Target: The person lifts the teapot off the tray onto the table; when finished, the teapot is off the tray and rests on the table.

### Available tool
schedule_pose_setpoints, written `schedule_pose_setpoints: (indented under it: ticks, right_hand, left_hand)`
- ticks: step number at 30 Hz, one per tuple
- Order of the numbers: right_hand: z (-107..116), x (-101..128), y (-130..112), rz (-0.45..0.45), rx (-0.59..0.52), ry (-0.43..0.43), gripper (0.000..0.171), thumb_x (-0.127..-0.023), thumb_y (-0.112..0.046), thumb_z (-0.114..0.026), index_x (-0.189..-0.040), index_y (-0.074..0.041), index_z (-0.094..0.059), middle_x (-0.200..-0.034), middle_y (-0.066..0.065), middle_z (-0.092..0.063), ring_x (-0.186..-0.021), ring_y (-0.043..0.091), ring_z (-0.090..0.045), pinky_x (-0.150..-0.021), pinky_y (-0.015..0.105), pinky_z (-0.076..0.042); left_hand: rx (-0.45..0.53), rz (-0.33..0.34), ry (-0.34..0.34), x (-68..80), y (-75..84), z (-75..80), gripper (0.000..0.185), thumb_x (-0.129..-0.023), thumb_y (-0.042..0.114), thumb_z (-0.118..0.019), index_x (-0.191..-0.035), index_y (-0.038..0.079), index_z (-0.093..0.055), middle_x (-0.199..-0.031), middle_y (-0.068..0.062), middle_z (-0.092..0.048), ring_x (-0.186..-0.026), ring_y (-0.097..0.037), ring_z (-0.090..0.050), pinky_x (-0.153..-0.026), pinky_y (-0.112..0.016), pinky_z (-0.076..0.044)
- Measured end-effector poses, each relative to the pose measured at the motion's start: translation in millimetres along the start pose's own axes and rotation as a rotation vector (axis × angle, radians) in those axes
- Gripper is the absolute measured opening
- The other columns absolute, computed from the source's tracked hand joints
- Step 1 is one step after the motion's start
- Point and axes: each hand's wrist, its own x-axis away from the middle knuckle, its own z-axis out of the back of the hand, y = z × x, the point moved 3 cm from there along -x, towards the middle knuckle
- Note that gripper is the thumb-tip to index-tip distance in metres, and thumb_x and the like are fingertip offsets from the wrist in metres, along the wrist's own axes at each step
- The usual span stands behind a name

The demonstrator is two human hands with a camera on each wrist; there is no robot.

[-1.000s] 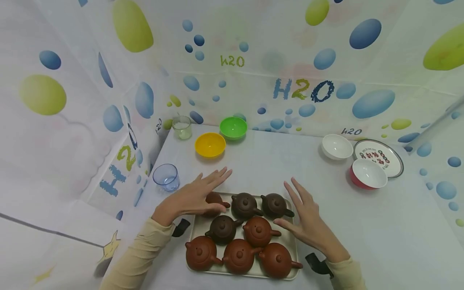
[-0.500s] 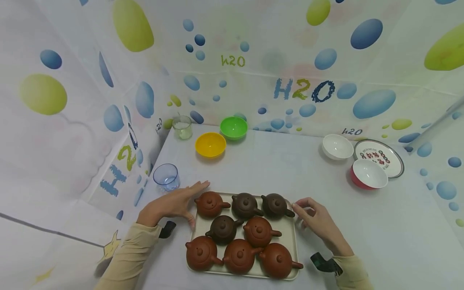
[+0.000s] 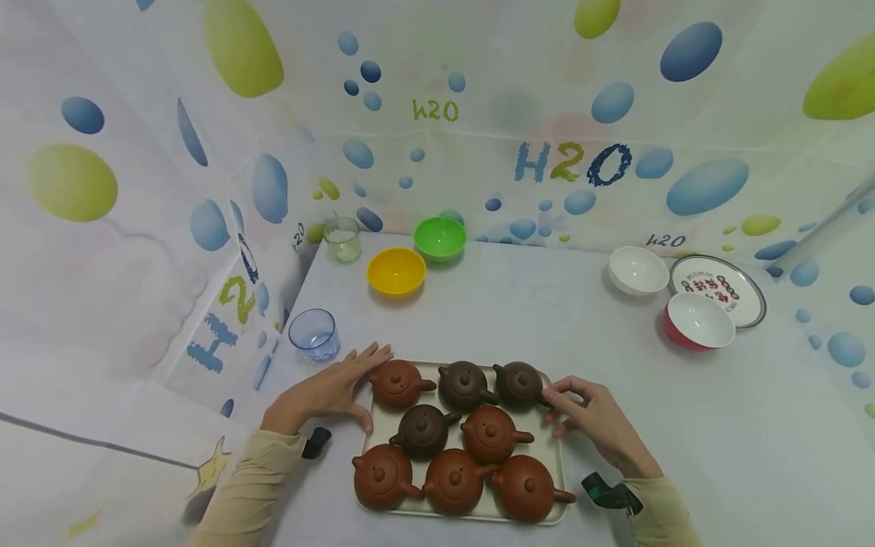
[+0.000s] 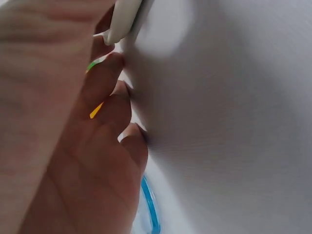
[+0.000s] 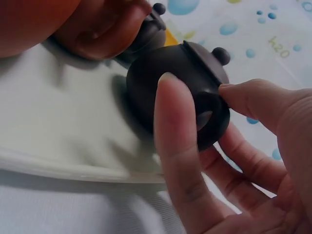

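- Filling the near side of the tray [image 3: 552, 442], three reddish-brown teapots [image 3: 453, 482] are set in a row; behind them a smaller dark pot [image 3: 418, 437] and a reddish one [image 3: 487, 439] are staggered, probably for a close fit.
- Spouts are turned roughly leftward and handles [image 3: 522, 437] rightward, an arrangement judged handy for the right hand.
- Left hand [image 3: 321, 395] is held spread at the tray's far left corner, thumb near the rim; steadying is presumed, pressure cannot be told.
- Dark teapot [image 3: 518, 382], at the tray's far right corner, is pinched at its handle by the right hand [image 3: 601, 425], probably because the round body offers less hold.
- Blue glass [image 3: 316, 334], yellow bowl [image 3: 396, 272], green bowl [image 3: 440, 238], white bowl [image 3: 639, 270], red bowl [image 3: 697, 323] and plate [image 3: 747, 292] are set farther back on the surface [image 3: 506, 311], presumably out of the way.
- By the right wrist view, fingers behind the handle loop are revealed; whether the base is lifted cannot be judged.
- By the left wrist view, fingertips are shown low against the surface; the full layout is given only by the head view.
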Motion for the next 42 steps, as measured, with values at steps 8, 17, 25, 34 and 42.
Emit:
schedule_pose_setpoints:
  ticks: [8, 17, 25, 34, 42]
  right_hand:
    - [-1, -3, 5, 0.074, -0.073, -0.023, 0.035, -0.106, -0.015, -0.068, -0.118, 0.015, -0.058, -0.099, 0.009, -0.077, -0.079, 0.016, -0.078, -0.073, 0.044, -0.071]
    - [-3, -3, 6, 0.072, -0.076, -0.003, 0.033, -0.105, -0.015, -0.069, -0.117, 0.014, -0.058, -0.097, 0.008, -0.078, -0.075, 0.014, -0.078, -0.071, 0.035, -0.070]
    - [-2, -3, 9, 0.052, -0.067, 0.016, 0.033, -0.105, -0.016, -0.069, -0.118, 0.012, -0.059, -0.099, 0.008, -0.078, -0.076, 0.012, -0.077, -0.072, 0.032, -0.069]
    - [-3, 2, 7, -0.016, 0.031, 0.136, 0.035, -0.102, -0.025, -0.075, -0.115, 0.007, -0.066, -0.080, 0.000, -0.072, -0.063, 0.009, -0.064, -0.059, 0.023, -0.057]
    - [-7, 7, -5, -0.004, 0.324, 0.220, 0.029, -0.102, -0.034, -0.074, -0.107, -0.005, -0.077, -0.082, 0.003, -0.066, -0.062, 0.007, -0.057, -0.057, 0.021, -0.050]
  left_hand:
    - [0.012, 0.018, -0.002, -2.5, 2.1, 0.3, 0.128, -0.063, 0.032, -0.100, -0.165, -0.003, -0.033, -0.174, -0.025, -0.030, -0.163, -0.052, -0.020, -0.132, -0.070, -0.016]
    - [0.012, 0.057, 0.003, -0.6, -4.3, -3.5, 0.130, -0.061, 0.033, -0.101, -0.167, 0.002, -0.032, -0.176, -0.020, -0.029, -0.164, -0.048, -0.020, -0.133, -0.069, -0.014]
    - [0.000, 0.014, 0.017, -2.1, -2.1, -3.4, 0.129, -0.060, 0.034, -0.101, -0.166, 0.000, -0.034, -0.174, -0.023, -0.033, -0.162, -0.051, -0.022, -0.131, -0.071, -0.016]
    - [-0.002, 0.009, 0.013, -2.7, -2.6, -3.4, 0.129, -0.060, 0.034, -0.101, -0.165, -0.002, -0.035, -0.173, -0.024, -0.033, -0.162, -0.052, -0.022, -0.131, -0.071, -0.016]
    - [0.003, -0.005, 0.017, -2.9, -2.7, -2.6, 0.128, -0.060, 0.033, -0.100, -0.164, -0.003, -0.035, -0.173, -0.025, -0.033, -0.162, -0.053, -0.022, -0.130, -0.072, -0.016]
